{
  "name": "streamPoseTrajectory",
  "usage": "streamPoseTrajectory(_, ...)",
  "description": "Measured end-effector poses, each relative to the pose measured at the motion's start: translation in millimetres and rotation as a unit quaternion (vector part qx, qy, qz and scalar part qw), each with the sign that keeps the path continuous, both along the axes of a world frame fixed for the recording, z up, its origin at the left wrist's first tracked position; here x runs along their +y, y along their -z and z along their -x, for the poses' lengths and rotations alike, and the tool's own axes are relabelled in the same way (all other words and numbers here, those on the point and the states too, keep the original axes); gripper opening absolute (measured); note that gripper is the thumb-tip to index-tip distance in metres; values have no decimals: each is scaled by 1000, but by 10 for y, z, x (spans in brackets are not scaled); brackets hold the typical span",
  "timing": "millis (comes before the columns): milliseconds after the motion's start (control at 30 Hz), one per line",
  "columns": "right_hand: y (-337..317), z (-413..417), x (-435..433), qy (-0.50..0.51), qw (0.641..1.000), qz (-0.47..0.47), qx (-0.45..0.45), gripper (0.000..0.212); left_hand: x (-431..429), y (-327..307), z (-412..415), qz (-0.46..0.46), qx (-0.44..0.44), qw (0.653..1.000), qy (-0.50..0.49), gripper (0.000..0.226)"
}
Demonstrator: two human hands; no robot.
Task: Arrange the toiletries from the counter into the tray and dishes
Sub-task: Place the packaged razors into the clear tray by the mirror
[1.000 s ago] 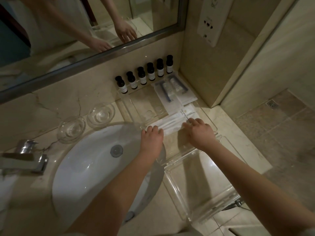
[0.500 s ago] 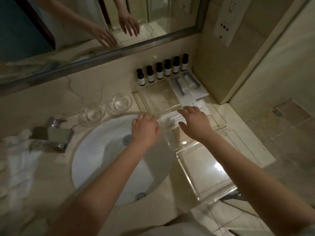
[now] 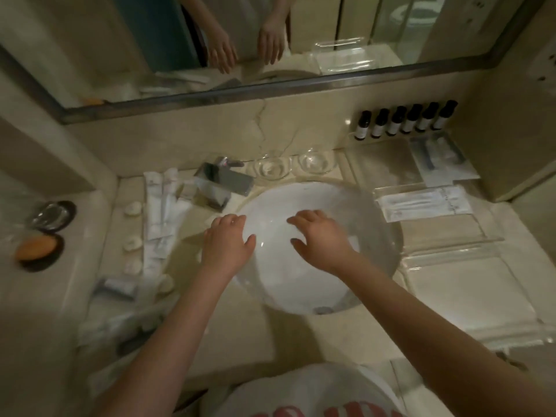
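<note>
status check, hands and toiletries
Left hand and right hand empty, open over sink. Packets on left counter unsorted. Glass dishes empty. Nothing blocking.

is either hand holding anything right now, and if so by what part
Nothing is held. The left hand and right hand both hover open, fingers spread, over the sink.

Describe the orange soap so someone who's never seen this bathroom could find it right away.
Start at the white sink and go to the counter's far left end. Two dark round dishes sit there, one behind the other. The soap is the orange oval in the nearer dish; the farther dish holds no soap.
</note>
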State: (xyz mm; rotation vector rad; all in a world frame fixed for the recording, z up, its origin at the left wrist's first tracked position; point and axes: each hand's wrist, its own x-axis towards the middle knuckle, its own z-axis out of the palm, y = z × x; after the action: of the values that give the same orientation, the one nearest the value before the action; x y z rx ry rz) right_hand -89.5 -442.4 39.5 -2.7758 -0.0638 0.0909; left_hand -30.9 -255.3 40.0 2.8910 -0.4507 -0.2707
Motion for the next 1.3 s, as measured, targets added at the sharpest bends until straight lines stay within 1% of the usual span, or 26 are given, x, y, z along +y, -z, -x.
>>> streamPoseTrajectory(167, 217, -103, 905, -113, 992, 18, 60, 45, 982, 225, 81, -16, 59, 993, -104, 53)
streamPoseTrajectory(267, 356, -134, 1381, -164, 982, 27, 87, 45, 1500, 295, 125, -18, 93, 983, -157, 49)
streamPoseTrajectory(333, 450, -129, 1662, -194, 974, 38, 111, 47, 1782, 326, 182, -11, 127, 975, -180, 45)
streamPoseTrajectory(433, 595, -100, 2021, -230, 962, 49, 135, 51, 2086, 406, 319, 1, 185, 962, -200, 48)
streamPoseTrajectory(500, 682, -92, 2217, -238, 958, 46, 153, 56, 2220, 479, 408, -5, 196, 962, -188, 48)
streamPoseTrajectory(567, 761, -82, 2383, -243, 954, 64, 163, 62, 2310, 565, 462, -21, 186, 970, -157, 45)
streamPoseTrajectory(633, 852, -81, 2519, -225, 960, 78, 147, 61, 2364, 623, 483, -16, 174, 974, -147, 43)
streamPoseTrajectory(700, 909, -119, 2609, -181, 971, 62, 144, 56, 2398, 640, 477, -5, 172, 975, -143, 42)
streamPoseTrajectory(767, 936, -198, 2635, -144, 976, 31, 160, 48, 2421, 651, 470, 2, 180, 975, -134, 44)
streamPoseTrajectory(833, 936, -277, 2622, -138, 978, 6, 157, 39, 2437, 666, 471, 10, 181, 975, -131, 45)
streamPoseTrajectory(933, 919, -332, 2608, -163, 979, -12, 118, 25, 2439, 686, 495, 23, 162, 978, -130, 45)
streamPoseTrajectory(967, 907, -341, 2605, -172, 978, -31, 111, 21, 2437, 695, 501, 30, 154, 978, -136, 45)
streamPoseTrajectory(1000, 883, -350, 2605, -171, 976, -73, 109, 16, 2431, 682, 510, 40, 145, 978, -146, 43)
streamPoseTrajectory(1067, 790, -391, 2591, -140, 963, -203, 109, 6, 2453, 664, 508, 83, 137, 970, -182, 38)
streamPoseTrajectory(1100, 725, -424, 2577, -118, 953, -260, 102, 8, 2475, 642, 500, 119, 145, 960, -208, 35)
streamPoseTrajectory(1167, 576, -494, 2544, -75, 933, -341, 86, 12, 2506, 538, 477, 197, 172, 933, -249, 27)
streamPoseTrajectory(1233, 456, -568, 2538, -34, 912, -403, 69, 11, 2541, 409, 418, 247, 180, 919, -251, 12)
streamPoseTrajectory(1300, 385, -652, 2549, 11, 886, -460, 58, 12, 2582, 279, 338, 295, 180, 905, -248, 21)
